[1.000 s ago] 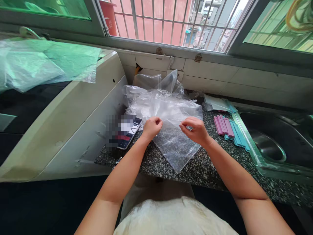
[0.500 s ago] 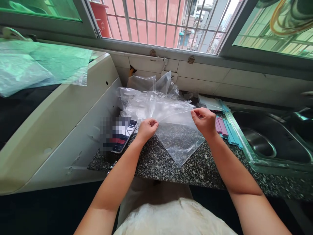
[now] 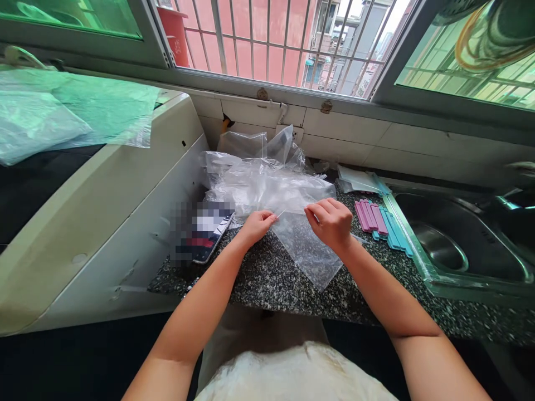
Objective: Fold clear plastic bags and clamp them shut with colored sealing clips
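A clear plastic bag [image 3: 311, 259] hangs slantwise over the front of the speckled counter, one corner pointing toward me. My left hand [image 3: 258, 227] pinches its upper edge between thumb and fingers. Over the bag's right part is my right hand [image 3: 332, 221], fingers curled and pressed together; whether they grip the film cannot be made out. Behind both hands lies a loose heap of clear plastic bags [image 3: 251, 181]. Pink sealing clips [image 3: 370, 216] and blue sealing clips [image 3: 395, 231] lie right of my right hand.
A phone [image 3: 213, 236], partly blurred out, lies left of my left hand. The speckled counter [image 3: 267, 284] meets a metal sink [image 3: 455, 234] on the right. A white appliance [image 3: 137, 223] with greenish plastic sheeting [image 3: 112, 106] stands on the left. A barred window [image 3: 271, 44] is behind.
My right hand has moved left and toward me, closer to my left hand. The bag's stretched upper edge has slackened, and more of the pink clips shows.
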{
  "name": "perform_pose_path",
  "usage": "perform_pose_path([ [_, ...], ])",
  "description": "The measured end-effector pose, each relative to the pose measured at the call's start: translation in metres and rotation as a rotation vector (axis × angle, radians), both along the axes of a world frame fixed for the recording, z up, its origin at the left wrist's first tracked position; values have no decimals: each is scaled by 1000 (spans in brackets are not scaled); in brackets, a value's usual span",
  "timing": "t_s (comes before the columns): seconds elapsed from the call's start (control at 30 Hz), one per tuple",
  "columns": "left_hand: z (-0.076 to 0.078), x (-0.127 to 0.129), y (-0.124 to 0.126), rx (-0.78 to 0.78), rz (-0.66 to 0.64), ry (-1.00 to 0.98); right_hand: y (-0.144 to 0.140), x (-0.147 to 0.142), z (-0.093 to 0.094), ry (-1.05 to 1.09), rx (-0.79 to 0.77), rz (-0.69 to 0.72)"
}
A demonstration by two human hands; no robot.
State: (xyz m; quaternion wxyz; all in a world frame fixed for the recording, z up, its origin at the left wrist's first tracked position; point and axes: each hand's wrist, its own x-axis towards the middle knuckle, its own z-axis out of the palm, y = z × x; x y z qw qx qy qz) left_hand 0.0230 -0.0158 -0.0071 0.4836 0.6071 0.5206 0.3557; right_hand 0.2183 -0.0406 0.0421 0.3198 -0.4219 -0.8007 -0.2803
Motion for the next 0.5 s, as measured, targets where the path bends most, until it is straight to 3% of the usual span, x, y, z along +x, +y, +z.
perform_pose_path([
  [0.13,1,0,-1,-37,-17,-19,1,-1,-2,-4,-49,-9],
  [0.27,3,-3,1,-22,67,19,5,3,-2,83,-139,14],
  [0.5,3,-7,2,98,117,120,10,11,0,302,-294,44],
])
